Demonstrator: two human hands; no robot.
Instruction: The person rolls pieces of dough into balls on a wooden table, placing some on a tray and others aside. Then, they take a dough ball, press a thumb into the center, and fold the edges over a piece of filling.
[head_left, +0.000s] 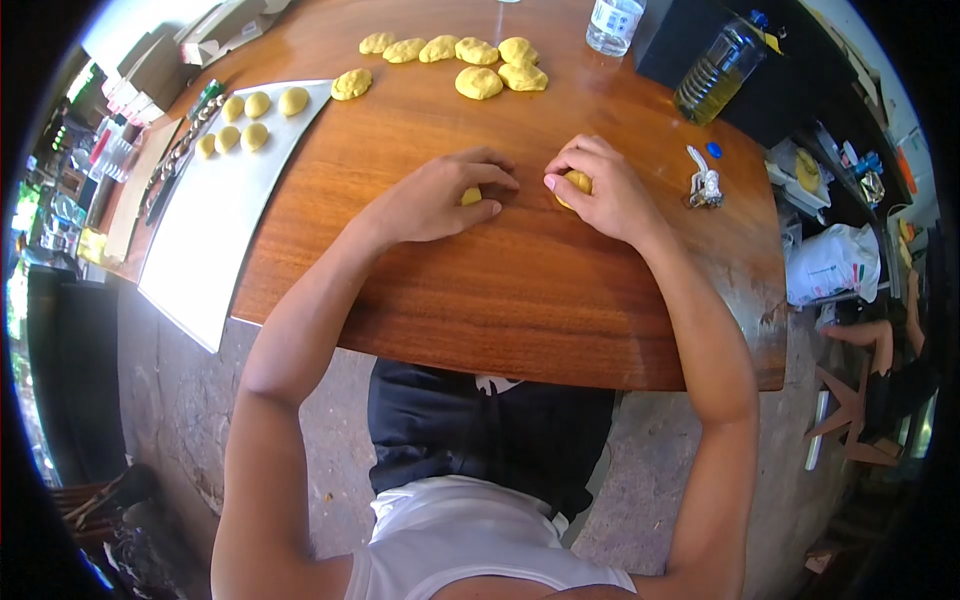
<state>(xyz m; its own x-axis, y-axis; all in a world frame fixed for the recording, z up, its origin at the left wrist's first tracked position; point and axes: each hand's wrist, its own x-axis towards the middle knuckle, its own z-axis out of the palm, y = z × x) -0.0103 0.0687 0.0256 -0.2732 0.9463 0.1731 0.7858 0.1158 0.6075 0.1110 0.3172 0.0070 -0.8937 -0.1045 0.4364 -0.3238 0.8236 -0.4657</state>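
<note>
My left hand (432,196) curls over a yellow dough ball (471,196) on the wooden table, the palm hiding most of it. Across a short gap, my right hand (606,194) is cupped round another yellow dough ball (576,184), which shows between thumb and fingers. Beyond the hands lie several rough, flattened dough lumps (479,83) in a loose row. To the left, a white tray (205,262) carries several smooth round dough balls (256,104) at its far end.
The wooden table (480,320) reaches to my waist. At the back right stand a water bottle (613,25) and a bottle of yellowish liquid (716,75). A blue cap (713,150) and a crumpled whitish item (703,180) lie right of my hand. A person's arm (868,338) shows at far right.
</note>
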